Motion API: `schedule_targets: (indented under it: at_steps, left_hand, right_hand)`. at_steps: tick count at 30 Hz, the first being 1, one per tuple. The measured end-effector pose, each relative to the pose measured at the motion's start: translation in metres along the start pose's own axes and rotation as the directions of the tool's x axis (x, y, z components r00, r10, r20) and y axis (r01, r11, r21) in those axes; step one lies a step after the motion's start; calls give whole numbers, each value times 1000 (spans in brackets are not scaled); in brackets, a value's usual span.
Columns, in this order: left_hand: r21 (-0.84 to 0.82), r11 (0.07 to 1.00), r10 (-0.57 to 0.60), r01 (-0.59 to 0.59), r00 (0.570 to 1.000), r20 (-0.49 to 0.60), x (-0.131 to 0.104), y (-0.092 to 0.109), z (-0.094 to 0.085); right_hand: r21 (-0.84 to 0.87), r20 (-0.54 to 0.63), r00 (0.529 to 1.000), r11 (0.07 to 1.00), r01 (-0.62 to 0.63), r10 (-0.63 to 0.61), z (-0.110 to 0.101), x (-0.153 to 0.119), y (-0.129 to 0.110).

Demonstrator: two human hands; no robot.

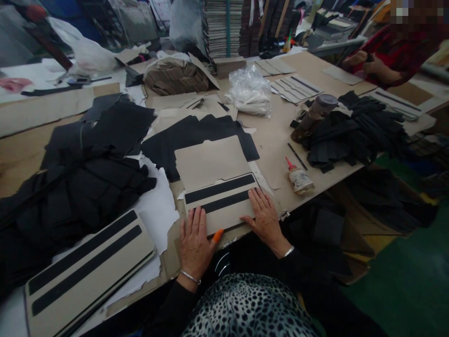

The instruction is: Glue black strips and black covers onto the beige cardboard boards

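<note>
A beige panel (224, 216) with two black strips across it lies flat at the table's front edge. My left hand (196, 241) rests on its left end, fingers stretched out, with an orange cover on the thumb. On the right end lies my right hand (264, 216), flat with the fingers extended and its thumb apart. Both hands press near the ends of the lower black strip (227, 201). Just behind the panel is a plain beige sheet (212, 161), on top of fanned black sheets (161, 147).
Striped beige panels (89, 274) are stacked at front left beside a heap of black pieces (70, 196). To the right lie a red-tipped glue bottle (300, 180), a thin dark stick (297, 156), a brown jar (314, 117) and black strips (351, 131). A co-worker (396, 56) is at far right.
</note>
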State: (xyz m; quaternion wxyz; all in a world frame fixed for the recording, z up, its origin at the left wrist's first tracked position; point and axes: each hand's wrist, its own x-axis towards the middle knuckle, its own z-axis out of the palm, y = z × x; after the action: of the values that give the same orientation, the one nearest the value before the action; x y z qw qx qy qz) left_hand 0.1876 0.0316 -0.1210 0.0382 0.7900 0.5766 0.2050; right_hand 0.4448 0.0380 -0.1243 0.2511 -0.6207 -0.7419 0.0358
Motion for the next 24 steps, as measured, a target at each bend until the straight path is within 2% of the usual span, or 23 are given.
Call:
schedule_targets:
  at_steps: [4,8,12,17,21,24]
  left_hand:
    - [22,1000,16,-16,1000,1,1,-1,0]
    - [71,996,45,-44,999,-6,2,0,-2]
    - [64,997,41,-41,999,-2,3,1,-4]
    - [25,999,22,-22,1000,-6,4,-1,-1]
    - [51,999,-15,13,999,45,-3,7,-9]
    - [68,997,-44,36,991,123,-8,13,-14]
  right_hand:
    - [-17,-71,997,999,-42,41,-7,0,2]
    - [-30,-134,991,999,24,-28,-17,7,7]
    - [-47,-94,992,996,75,-79,-18,14,12]
    - [-50,-68,994,995,82,-85,-7,13,19]
    - [43,-71,995,997,71,-68,-10,3,17]
    - [218,-101,993,975,-30,53,-10,-2,17]
